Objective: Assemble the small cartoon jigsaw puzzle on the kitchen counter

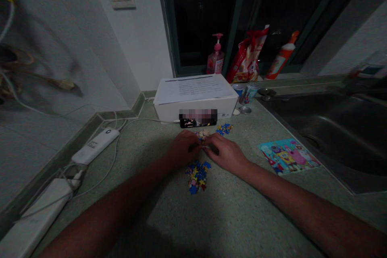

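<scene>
My left hand (185,148) and my right hand (226,151) meet over the counter with their fingertips pinched together. Between them is a small pale jigsaw piece (204,146), mostly hidden by the fingers. Just beyond the fingertips lies a little group of pinkish jigsaw pieces (202,134). A cluster of blue and yellow jigsaw pieces (224,129) sits behind my right hand. Nearer to me, below both hands, is a loose pile of blue, yellow and red jigsaw pieces (198,176). A colourful cartoon picture card (288,156) lies flat to the right.
A phone (198,122) leans against a white box (169,111), its cable running left to a white charger (95,145). A power strip (39,213) lies at front left. Cups (249,93) stand right of the box, beside the sink (302,125). A pump bottle (215,62) is behind.
</scene>
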Demonstrator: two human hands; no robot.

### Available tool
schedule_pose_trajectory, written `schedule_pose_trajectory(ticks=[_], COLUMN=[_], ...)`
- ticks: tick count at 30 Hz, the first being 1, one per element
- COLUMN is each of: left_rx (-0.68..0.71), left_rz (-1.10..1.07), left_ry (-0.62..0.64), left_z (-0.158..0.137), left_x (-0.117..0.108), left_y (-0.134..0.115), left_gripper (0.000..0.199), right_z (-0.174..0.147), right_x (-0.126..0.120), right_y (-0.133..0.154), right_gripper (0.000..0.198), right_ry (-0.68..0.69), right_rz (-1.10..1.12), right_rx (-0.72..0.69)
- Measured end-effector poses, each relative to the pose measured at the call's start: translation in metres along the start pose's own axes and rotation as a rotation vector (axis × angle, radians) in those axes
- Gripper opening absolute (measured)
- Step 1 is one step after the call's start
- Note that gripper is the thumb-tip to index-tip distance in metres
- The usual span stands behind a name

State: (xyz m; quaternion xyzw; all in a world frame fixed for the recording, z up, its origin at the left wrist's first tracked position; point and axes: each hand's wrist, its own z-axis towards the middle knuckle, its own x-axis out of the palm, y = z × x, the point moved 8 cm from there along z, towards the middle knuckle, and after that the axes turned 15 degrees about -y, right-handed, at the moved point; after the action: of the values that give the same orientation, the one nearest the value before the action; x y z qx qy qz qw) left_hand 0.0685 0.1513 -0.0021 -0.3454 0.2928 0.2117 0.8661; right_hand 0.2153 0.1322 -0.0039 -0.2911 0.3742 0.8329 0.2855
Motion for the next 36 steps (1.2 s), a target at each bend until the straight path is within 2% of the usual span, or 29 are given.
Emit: schedule_pose_trajectory(ticks=[7,12,24,36], left_rx=[-0.062,-0.057,-0.045,-0.076], left_rz=[-0.073,-0.109,-0.116,-0.076], left_ry=[-0.026,-0.027,-0.026,-0.036], left_z=[0.000,0.000,0.000,0.001], left_x=[-0.004,-0.004,-0.004,-0.005], left_y=[0.004,0.003,0.003,0.006], left_gripper=[0.006,0.007,0.007,0.008], right_z=[-0.002,0.001,0.001,0.004], right_x=[-0.006,-0.011,-0.016,-0.020], right_y=[0.010,0.017,0.028,0.024], right_gripper=[0.015,0.014,0.025,0.018], right_ry=[-0.063,-0.115,-0.146,-0.154], right_rz=[-0.072,-0.078,-0.174,-0.167], right_rx=[-0.151,-0.215,-0.378,-0.340])
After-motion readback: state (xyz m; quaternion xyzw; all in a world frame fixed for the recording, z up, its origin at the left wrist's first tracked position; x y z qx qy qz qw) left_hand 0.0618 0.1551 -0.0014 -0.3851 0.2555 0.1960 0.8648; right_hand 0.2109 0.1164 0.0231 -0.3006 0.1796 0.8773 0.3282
